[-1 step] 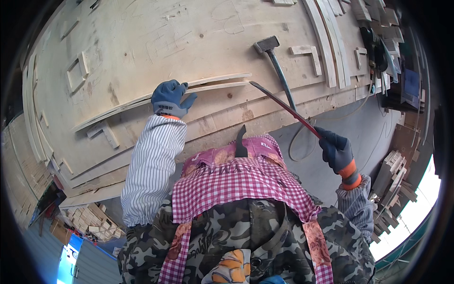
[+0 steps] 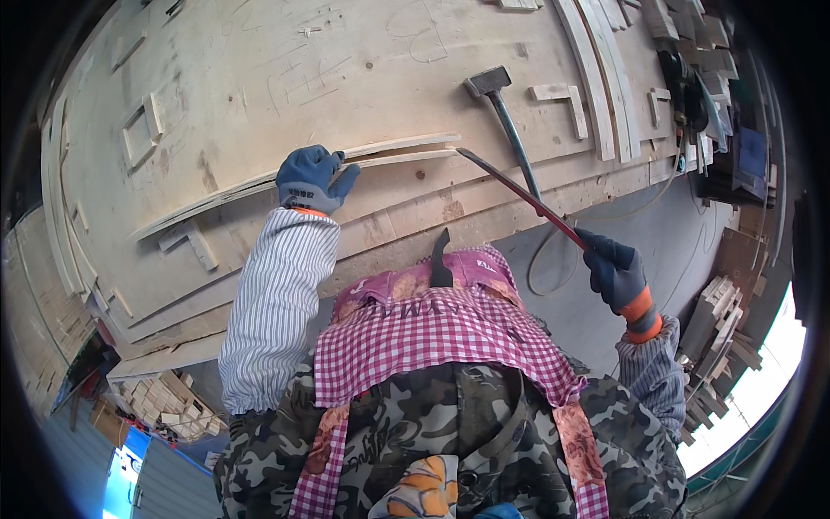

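Two long thin wood strips (image 2: 393, 158) lie close together on the wooden worktable, with a narrow gap between them at their right ends. My left hand (image 2: 313, 179), in a blue-grey glove, is closed around the strips near their middle. In its dark glove, my right hand (image 2: 616, 270) grips the near end of a long slim red-and-dark bar (image 2: 527, 199), which looks like a pry bar. The bar slants up to the left, its dark tip meeting or almost meeting the right end of the lower strip. A hammer (image 2: 510, 121) with a metal handle rests just beyond the bar.
Short wood pieces joined in corners (image 2: 566, 104) sit on the worktable (image 2: 363, 95). Long boards (image 2: 596, 78) lie at the right. A black tool (image 2: 683, 91) with a cord stands beyond them. Wood offcuts are piled below the table at left (image 2: 169, 402) and right (image 2: 713, 320).
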### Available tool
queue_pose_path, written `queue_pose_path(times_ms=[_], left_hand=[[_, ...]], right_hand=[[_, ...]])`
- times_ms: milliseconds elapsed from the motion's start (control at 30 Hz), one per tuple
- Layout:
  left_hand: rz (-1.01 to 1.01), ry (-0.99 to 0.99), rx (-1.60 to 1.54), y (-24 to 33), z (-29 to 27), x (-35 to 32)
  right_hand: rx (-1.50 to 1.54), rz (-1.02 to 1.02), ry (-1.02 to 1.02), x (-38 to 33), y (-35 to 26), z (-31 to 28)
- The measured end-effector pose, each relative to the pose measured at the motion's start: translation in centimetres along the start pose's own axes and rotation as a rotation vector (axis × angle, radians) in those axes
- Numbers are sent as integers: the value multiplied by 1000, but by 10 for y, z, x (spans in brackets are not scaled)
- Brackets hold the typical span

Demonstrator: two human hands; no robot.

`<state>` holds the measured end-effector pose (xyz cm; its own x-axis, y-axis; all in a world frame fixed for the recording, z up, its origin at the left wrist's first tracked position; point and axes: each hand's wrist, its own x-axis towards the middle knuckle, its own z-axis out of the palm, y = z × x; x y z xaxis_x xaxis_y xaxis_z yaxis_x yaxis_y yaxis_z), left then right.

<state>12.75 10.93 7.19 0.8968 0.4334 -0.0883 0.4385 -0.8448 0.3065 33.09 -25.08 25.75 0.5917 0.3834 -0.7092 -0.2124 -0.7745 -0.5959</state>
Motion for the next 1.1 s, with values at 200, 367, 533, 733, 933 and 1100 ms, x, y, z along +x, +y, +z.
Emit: queue_pose_path(times_ms=[200,367,533,733,933,1100], left_hand=[[-188,-307,-60,0,-10,26],[-183,-502,63,16,-17,40],[-156,-522,107,19,-16,41],[-226,-665,28,16,-19,53],[-248,-788,28,23,-19,70],[-215,-722,75,30,-16,64]], right_hand=[[-74,77,-104,27,-28,-13],[-94,78,-229,40,-47,-15],[-7,176,-120,33,-44,0],[134,207,-27,17,-29,25],[122,250,-21,21,-40,23],[195,269,70,1,-13,57]])
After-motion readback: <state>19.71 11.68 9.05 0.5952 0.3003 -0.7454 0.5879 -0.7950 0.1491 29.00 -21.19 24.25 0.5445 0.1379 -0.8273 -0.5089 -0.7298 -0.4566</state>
